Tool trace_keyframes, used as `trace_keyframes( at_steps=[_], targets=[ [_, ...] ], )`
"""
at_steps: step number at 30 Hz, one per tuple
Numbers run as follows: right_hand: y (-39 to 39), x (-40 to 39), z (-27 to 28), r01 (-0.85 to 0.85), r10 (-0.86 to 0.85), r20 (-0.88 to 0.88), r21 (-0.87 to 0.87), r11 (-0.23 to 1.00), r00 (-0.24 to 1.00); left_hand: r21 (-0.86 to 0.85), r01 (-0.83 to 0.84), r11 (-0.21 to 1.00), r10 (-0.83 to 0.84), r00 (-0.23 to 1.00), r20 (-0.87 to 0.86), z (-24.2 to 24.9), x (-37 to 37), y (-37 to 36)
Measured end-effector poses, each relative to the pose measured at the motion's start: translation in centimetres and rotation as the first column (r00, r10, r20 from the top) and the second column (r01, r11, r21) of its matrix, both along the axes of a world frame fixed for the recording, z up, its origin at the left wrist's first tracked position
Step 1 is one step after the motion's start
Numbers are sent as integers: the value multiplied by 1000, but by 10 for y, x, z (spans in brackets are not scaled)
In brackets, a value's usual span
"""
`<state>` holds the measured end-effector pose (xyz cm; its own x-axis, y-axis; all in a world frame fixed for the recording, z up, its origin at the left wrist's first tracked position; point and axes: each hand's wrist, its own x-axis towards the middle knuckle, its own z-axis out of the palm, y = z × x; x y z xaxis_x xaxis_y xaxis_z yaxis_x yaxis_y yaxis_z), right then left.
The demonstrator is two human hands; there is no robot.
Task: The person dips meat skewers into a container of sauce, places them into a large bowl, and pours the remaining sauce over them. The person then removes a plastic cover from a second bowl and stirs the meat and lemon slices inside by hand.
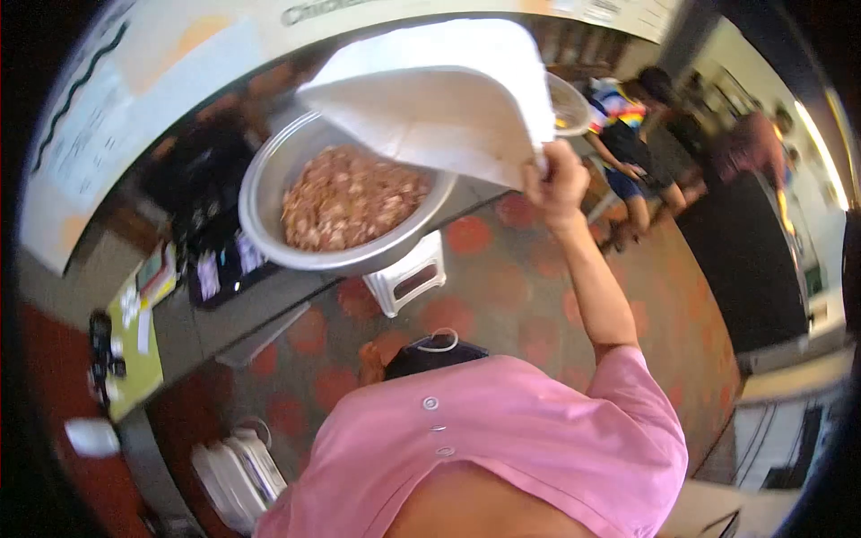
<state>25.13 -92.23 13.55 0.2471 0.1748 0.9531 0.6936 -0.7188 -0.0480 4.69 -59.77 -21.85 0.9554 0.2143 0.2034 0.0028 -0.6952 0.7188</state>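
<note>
My right hand [554,184] is closed on the lower right corner of a large white board-like sheet [439,99]. It is raised and tilted, and its lower edge overlaps the far right part of a big metal basin [256,211]. Chopped, pinkish-brown meat [345,202] fills the basin's bottom. A small skin-coloured patch at my waist, left of a dark cloth with a white loop [438,343], may be part of my left hand; its fingers are hidden.
The basin stands on a dark counter [211,327] with a black tray [220,278] beside it. A white stool [408,273] is below. Another bowl [569,108] sits further right. Two people [628,134] [749,152] are at the back right.
</note>
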Motion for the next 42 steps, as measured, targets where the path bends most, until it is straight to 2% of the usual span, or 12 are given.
trace_keyframes(
  at_steps=[4, 9, 16, 18, 24, 26, 29, 31, 33, 36, 38, 42],
  targets=[
    [-9, 16, 10, -117, 108, 117, 71, 991, 987, -26, -88, 996, 88, 996, 2, 9, -13, -34],
    [-26, 39, 5, -188, 194, 66, -86, 978, 979, -72, -198, 977, 198, 980, -15, 22, -26, -69],
    [-38, 59, 6, -338, 338, 89, -11, 941, 937, -149, -317, 937, 317, 948, -25, 34, -39, -103],
    [-41, 60, 1, -285, 295, 88, -114, 952, 951, -187, -338, 922, 340, 940, -23, 40, -36, -110],
    [-42, 58, -1, -316, 319, 140, -44, 948, 937, -249, -401, 882, 411, 912, -14, 57, -26, -113],
    [-44, 58, -4, -303, 310, 108, -79, 950, 944, -289, -518, 805, 521, 850, -74, 52, -21, -108],
    [-44, 62, -7, -338, 346, 124, -77, 938, 930, -274, -530, 802, 540, 840, -45, 72, -16, -102],
    [-46, 59, -4, -276, 275, 45, 28, 961, 960, -281, -560, 779, 573, 818, -41, 95, -11, -101],
    [-49, 60, -7, -282, 283, 28, -35, 959, 959, -282, -591, 756, 605, 795, -46, 117, -7, -103],
    [-50, 65, -14, -315, 315, 90, -20, 949, 945, -242, -664, 707, 667, 740, -81, 140, 5, -95],
    [-47, 68, -10, -332, 319, 177, 53, 942, 931, -38, -636, 771, 634, 760, 142, 148, 14, -90],
    [-50, 63, -15, -280, 281, 63, -24, 960, 958, 199, -544, 815, 441, 806, 394, 216, 39, -102]
  ],
)
